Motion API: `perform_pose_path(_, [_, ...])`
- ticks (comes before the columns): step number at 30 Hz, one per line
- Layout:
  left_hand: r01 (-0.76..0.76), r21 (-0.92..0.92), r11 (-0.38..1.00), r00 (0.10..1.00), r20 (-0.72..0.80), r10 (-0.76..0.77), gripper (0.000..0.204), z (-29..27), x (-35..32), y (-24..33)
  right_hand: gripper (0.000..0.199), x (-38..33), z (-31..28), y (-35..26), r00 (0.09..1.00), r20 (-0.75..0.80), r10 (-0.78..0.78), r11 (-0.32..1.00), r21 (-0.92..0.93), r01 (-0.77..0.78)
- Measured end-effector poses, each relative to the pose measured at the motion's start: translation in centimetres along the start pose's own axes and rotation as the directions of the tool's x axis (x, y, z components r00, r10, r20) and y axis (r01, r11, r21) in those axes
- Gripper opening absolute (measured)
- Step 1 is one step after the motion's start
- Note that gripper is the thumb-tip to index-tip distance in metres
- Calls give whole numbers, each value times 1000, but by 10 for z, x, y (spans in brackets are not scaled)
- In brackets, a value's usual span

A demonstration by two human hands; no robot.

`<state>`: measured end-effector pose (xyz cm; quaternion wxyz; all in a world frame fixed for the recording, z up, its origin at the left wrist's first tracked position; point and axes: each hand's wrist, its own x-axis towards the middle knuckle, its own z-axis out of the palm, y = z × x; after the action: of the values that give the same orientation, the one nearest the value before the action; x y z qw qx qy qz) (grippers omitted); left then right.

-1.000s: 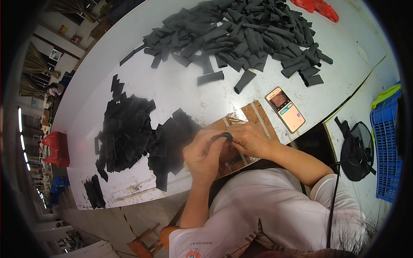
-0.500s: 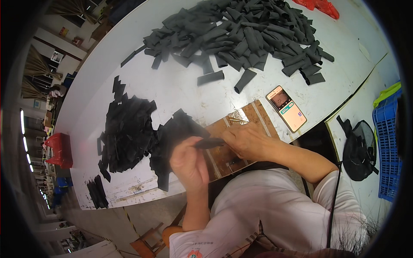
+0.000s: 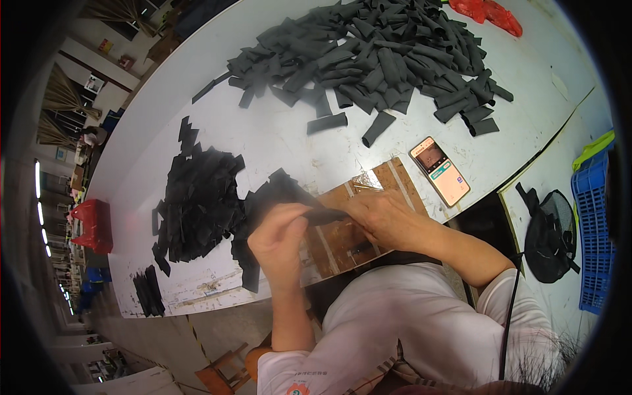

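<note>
Between my two hands a black fabric strip (image 3: 324,216) is stretched over the front of the table. My left hand (image 3: 278,230) pinches its left end, and my right hand (image 3: 380,216) grips the other end, with the fingertips partly hidden. Under the right hand lies a brown wooden board (image 3: 339,247) with pale bands of tape. A heap of flat black fabric pieces (image 3: 201,197) lies to the left, and more black pieces (image 3: 280,187) lie just behind my left hand. Farther back is a large pile of dark grey fabric tubes (image 3: 388,62).
A lit phone (image 3: 440,171) lies right of the board. A red bag (image 3: 92,226) stands past the table's left edge; red plastic (image 3: 487,14) lies at the far right. A black mesh pouch (image 3: 552,237) and a blue basket (image 3: 592,230) are at the right. Small black strips (image 3: 149,292) lie front left.
My left hand has shifted slightly left, and its fingers have closed more on the strip. My right hand stays at its end. The whole view has moved a little.
</note>
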<state>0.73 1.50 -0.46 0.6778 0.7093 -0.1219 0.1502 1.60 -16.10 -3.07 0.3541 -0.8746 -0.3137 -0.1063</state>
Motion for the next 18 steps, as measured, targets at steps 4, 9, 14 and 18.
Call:
perform_pose_path(4, [15, 15, 1000, 998, 59, -16, 11, 2, -1, -5, 18, -8, 17, 10, 999, -39, 1, 998, 66, 2])
perform_pose_path(9, [20, -12, 1000, 995, 100, -19, 13, 9, 2, -8, 13, -20, 37, 15, 969, -237, 70, 979, 202, -21])
perform_pose_path(14, [178, 39, 983, 978, 103, -181, 13, 8, -5, -21, 12, -33, 43, 19, 974, -139, 177, 968, 201, -147])
perform_pose_path(18, [172, 85, 981, 984, -68, -166, 22, 12, -11, -26, 23, -37, 27, 22, 887, 14, 461, 733, 557, -390])
